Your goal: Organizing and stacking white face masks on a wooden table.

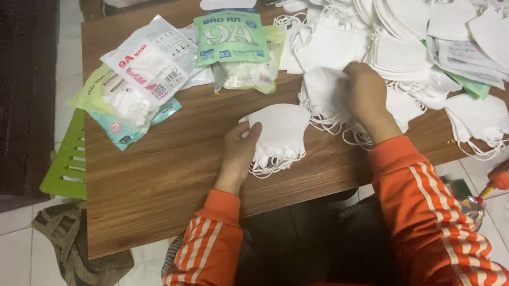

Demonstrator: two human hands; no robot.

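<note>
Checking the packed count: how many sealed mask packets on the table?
4 at least, all upper left: red-and-white packet, green packet, pale green packet under the red one, teal packet beneath. Others may be hidden.

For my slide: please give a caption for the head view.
Two hands sorting white face masks on a wooden table.
</note>
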